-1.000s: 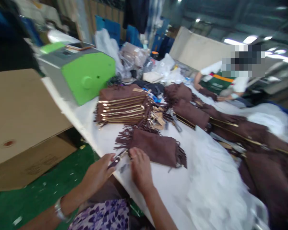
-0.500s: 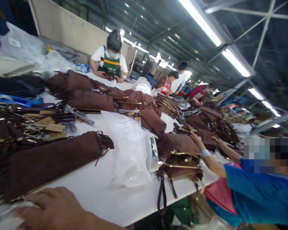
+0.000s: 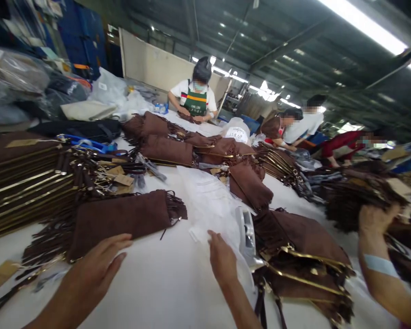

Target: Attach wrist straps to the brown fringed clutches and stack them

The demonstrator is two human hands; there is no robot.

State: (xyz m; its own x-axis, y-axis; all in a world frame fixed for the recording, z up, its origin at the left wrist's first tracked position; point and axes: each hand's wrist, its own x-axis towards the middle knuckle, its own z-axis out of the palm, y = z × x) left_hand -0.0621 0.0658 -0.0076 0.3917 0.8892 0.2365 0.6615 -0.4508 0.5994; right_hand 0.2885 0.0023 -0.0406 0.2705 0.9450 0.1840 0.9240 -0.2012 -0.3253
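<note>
On the long white table (image 3: 164, 283) in this big workshop, under a dark roof with strip lights, your two hands are low in the view. Your left hand (image 3: 96, 267) is open, palm down, with the fingers spread. The fingertips are just at the near edge of the brown fringed bag (image 3: 123, 219), which lies flat in front of you with its fringe at both ends. I cannot tell if the fingers touch the bag. Your right hand (image 3: 222, 258) is also open and holds nothing. Its fingertips reach the near edge of the clear plastic bags (image 3: 208, 205), which lie in a loose pile between the brown bag and the right side of the table.

To your left there is a stack of bags with gold zips (image 3: 20, 183), and beside it some paper tags (image 3: 119, 176) and a blue tool (image 3: 85, 144). To your right, another pile of brown bags (image 3: 301, 256) lies at the table edge, and a co-worker's hand (image 3: 376, 219) with a wrist band lifts one more bag there. Across the table a person in a green apron (image 3: 195, 103) works, with more people further back on the right.

The bare white surface between your two hands is the only open space; everywhere else the piles are close.
</note>
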